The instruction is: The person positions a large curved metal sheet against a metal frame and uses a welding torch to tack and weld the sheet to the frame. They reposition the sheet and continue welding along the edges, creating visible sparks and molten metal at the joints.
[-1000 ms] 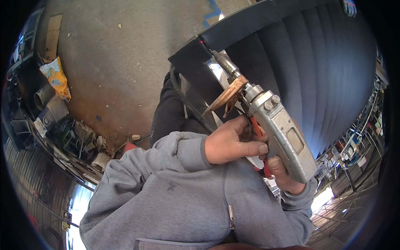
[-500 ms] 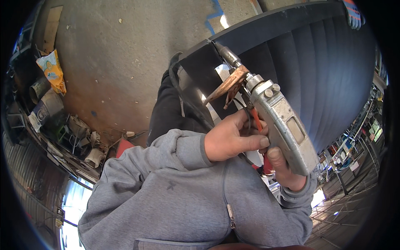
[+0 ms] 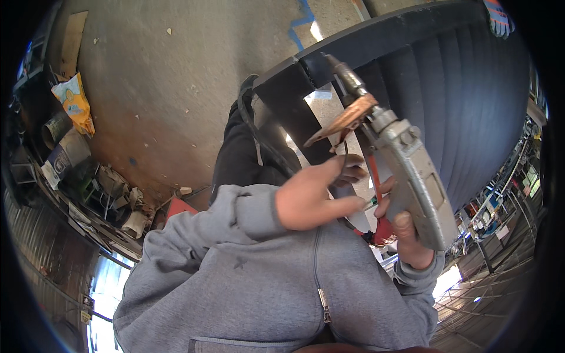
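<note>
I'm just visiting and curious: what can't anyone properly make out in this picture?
All in the head view:
- Most fingers of the bare right hand: hidden behind the scuffed silver-grey metal handheld tool.
- Palm of the bare left hand: hidden by the back of that hand.
- Upper part of the grey glove with orange stripes: cut off at the picture's upper rim.
- Individual pieces in the mixed clutter at right: too small.

Tool [image 3: 421,191] there in the right hand [image 3: 406,235], nose over the far edge of the panel [image 3: 435,100], out toward the far left corner! Just left of the tool, the left hand [image 3: 312,194]. And away at the panel's far right corner, a glove [image 3: 499,21]. Across to the left edge of the floor [image 3: 159,82]: bag [image 3: 75,101] there first, cardboard strip [image 3: 73,44] just beyond.
</note>
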`<action>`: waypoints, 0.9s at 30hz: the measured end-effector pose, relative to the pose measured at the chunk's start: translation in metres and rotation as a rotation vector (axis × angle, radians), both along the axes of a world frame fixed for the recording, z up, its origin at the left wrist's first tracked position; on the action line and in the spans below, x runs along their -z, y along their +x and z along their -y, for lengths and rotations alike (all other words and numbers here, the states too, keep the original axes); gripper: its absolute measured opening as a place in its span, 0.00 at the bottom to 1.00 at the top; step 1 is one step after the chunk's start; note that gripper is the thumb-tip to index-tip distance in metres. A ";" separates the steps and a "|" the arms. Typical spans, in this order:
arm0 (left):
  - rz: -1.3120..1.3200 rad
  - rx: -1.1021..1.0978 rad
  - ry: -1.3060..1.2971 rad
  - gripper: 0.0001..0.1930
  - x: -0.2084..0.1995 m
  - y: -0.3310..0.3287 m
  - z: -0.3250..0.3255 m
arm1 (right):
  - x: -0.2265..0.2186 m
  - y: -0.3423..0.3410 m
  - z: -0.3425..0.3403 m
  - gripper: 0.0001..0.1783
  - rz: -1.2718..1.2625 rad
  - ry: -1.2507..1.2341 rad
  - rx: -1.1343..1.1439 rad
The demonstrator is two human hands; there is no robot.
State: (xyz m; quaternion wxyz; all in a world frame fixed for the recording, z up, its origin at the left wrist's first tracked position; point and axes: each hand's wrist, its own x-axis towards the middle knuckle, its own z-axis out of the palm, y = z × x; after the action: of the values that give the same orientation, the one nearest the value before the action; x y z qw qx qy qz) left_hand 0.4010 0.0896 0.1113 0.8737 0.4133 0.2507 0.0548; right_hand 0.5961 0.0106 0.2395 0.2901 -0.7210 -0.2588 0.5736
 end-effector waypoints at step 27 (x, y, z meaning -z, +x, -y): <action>-0.490 -0.529 0.548 0.25 0.068 -0.021 -0.137 | -0.006 0.015 0.103 0.39 0.088 0.239 0.320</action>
State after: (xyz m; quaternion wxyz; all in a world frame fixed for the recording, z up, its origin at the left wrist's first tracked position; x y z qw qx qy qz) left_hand 0.3796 0.2266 0.0429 0.6030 0.5517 0.5234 0.2409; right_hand 0.6114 -0.0927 0.2456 0.4493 -0.7379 -0.2196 0.4532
